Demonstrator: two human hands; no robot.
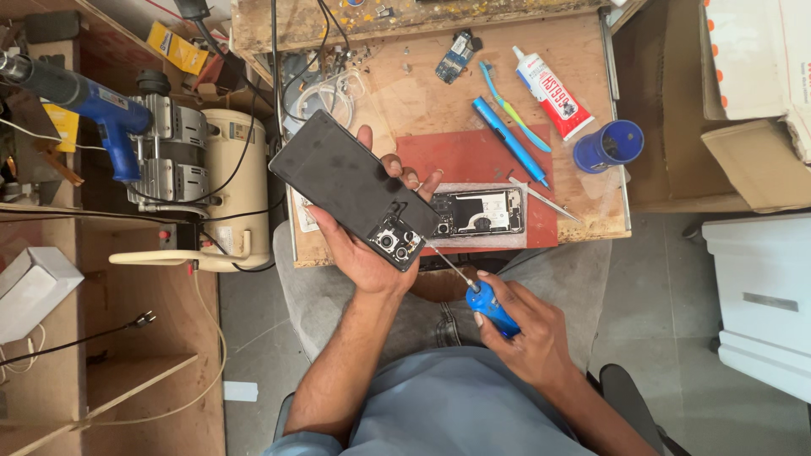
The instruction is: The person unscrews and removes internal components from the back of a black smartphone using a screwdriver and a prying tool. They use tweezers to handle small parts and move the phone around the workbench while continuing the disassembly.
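My left hand [367,253] holds a black phone back cover [342,181] with camera lenses at its lower end, tilted diagonally above the bench edge. My right hand [519,325] grips a blue-handled screwdriver [490,311]; its thin metal shaft points up-left and its tip sits just right of the cover's camera block. An opened phone body [477,211] with exposed internals lies on a red mat [473,160] just beyond the cover.
On the wooden bench lie a blue pen tool [507,138], a toothbrush [514,110], tweezers [545,198], a white glue tube [553,93], a blue cup [610,145] and a small circuit board [454,57]. A cream compressor [228,181] and blue heat gun [93,105] stand at left; white boxes at right.
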